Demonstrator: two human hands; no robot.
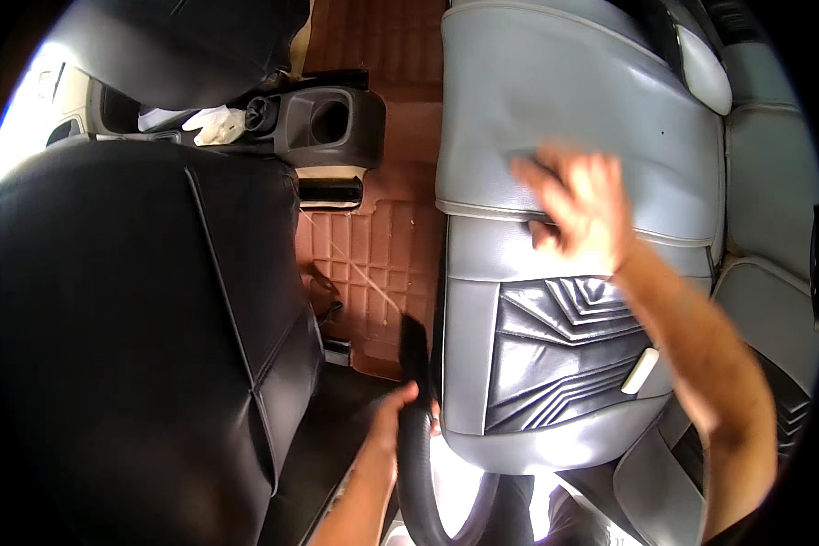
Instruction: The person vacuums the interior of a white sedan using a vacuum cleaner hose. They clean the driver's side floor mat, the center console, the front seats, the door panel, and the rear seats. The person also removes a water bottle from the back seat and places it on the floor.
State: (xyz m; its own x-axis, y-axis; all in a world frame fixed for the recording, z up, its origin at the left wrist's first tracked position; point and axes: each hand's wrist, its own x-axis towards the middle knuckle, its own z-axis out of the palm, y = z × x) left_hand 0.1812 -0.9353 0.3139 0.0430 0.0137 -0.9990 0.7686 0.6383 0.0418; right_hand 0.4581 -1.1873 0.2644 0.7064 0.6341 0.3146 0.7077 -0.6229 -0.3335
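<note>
My left hand (401,416) grips a black corrugated vacuum hose (413,464) beside the rear seat's front edge. The hose's dark nozzle end (413,341) points away from me, over the brown floor mat (396,252). Blurred by motion, my right hand (583,205) is above the grey leather-look rear seat cushion (553,82), its fingers apart and nothing visible in them. Whether the fingertips touch the cover cannot be made out. Lower on the same seat, a small white bar-shaped object (640,370) lies on the black pleated panel (566,355), near my right forearm.
Black-covered front seats (143,293) rise on the left. Between them sits a centre console (331,126) with a cup holder and a crumpled whitish bag (218,125). A thin pale line (355,265) crosses the mat. The rear backrest (768,184) stands at right.
</note>
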